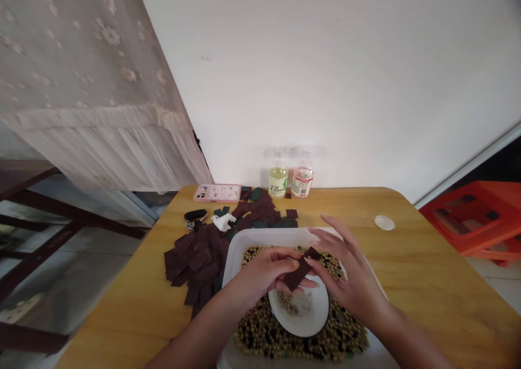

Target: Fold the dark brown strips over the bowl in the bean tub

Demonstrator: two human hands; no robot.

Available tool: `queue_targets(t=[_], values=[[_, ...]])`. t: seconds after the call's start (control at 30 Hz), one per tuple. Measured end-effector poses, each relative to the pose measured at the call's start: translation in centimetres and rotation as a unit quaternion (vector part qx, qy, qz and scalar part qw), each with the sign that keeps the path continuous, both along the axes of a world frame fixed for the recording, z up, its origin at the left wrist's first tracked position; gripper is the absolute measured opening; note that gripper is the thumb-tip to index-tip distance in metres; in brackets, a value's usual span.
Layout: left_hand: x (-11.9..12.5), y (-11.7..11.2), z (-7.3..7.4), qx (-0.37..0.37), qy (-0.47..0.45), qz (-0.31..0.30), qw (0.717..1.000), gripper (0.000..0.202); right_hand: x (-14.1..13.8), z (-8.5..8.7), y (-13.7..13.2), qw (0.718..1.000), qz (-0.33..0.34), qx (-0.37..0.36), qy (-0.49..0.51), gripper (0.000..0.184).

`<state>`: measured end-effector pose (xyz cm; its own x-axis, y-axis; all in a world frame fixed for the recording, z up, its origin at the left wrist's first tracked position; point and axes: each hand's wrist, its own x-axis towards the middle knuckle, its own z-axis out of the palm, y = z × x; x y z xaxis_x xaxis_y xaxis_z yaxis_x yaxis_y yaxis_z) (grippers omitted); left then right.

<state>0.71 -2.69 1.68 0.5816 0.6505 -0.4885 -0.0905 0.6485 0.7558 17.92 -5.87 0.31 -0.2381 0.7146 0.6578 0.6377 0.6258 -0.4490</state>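
My left hand (280,268) is closed on a small dark brown rectangular pouch-like piece (298,274), thumb on top and fingers beneath. My right hand (345,260) lays its thumb against the upper right edge of that piece, its other fingers spread and raised. Below both hands a white bowl (303,323) with a dark rim holds some beads and a small clear item I cannot make out. The bowl rests on tan and black beads (260,336) that fill a white tray (240,241).
Piles of dark brown pieces (199,258) lie left of and behind the tray, some dark green. A phone (217,193), black key fob (195,215), crumpled tissue (223,222), two bottles (278,182) and a white lid (385,223) share the wooden table (427,282). An orange stool (476,217) stands right.
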Motion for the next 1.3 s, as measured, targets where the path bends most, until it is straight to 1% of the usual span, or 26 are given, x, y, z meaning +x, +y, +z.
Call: queue_targets(t=[0.07, 0.17, 0.3, 0.43, 0.57, 0.67, 0.77, 0.97, 1.07, 1.13, 1.23, 1.3], values=[[0.0, 0.0, 0.0, 0.003, 0.0, 0.001, 1.0, 0.029, 0.0, 0.0, 0.0, 1.0, -0.003, -0.001, -0.012, 0.032], [0.0, 0.0, 0.0, 0.008, 0.002, 0.001, 1.0, 0.029, 0.1, 0.0, 0.1, 1.0, -0.013, -0.02, -0.012, 0.035], [0.0, 0.0, 0.2, 0.026, 0.004, -0.013, 1.0, 0.029, 0.3, -0.2, 0.3, 1.0, 0.004, -0.031, 0.0, 0.04], [0.0, 0.0, 0.2, 0.032, 0.006, -0.019, 0.999, 0.031, 0.4, -0.5, 0.4, 0.999, -0.005, -0.042, 0.003, 0.035], [0.0, 0.0, 0.1, 0.027, 0.001, -0.014, 1.0, 0.033, 0.3, -0.4, 0.4, 0.999, -0.017, -0.035, -0.003, 0.029], [0.0, 0.1, 0.0, 0.033, 0.001, -0.02, 0.999, 0.03, 0.4, -0.5, 0.5, 0.998, -0.028, -0.05, -0.007, 0.034], [-0.1, 0.1, 0.0, 0.04, -0.002, -0.026, 0.999, 0.032, 0.5, -0.7, 0.6, 0.997, -0.036, -0.075, -0.002, 0.043], [-0.2, 0.2, 0.1, 0.047, -0.006, -0.032, 0.998, 0.033, 0.6, -0.7, 0.4, 0.996, -0.032, -0.072, 0.041, 0.045], [-0.1, 0.2, 0.1, 0.048, -0.01, -0.034, 0.998, 0.031, 0.5, -0.7, 0.3, 0.992, -0.031, -0.097, 0.069, 0.042], [-0.1, 0.1, 0.0, 0.037, -0.013, -0.021, 0.999, 0.032, 0.4, -0.7, 0.2, 0.991, -0.038, -0.098, 0.087, 0.036], [0.0, -0.1, -0.1, 0.02, -0.013, 0.012, 1.0, 0.035, 0.1, -0.9, 0.0, 0.994, -0.049, -0.056, 0.087, 0.02], [0.1, -0.2, -0.1, 0.017, -0.01, 0.026, 0.999, 0.033, 0.0, -1.0, -0.1, 0.995, -0.047, -0.031, 0.079, 0.013]])
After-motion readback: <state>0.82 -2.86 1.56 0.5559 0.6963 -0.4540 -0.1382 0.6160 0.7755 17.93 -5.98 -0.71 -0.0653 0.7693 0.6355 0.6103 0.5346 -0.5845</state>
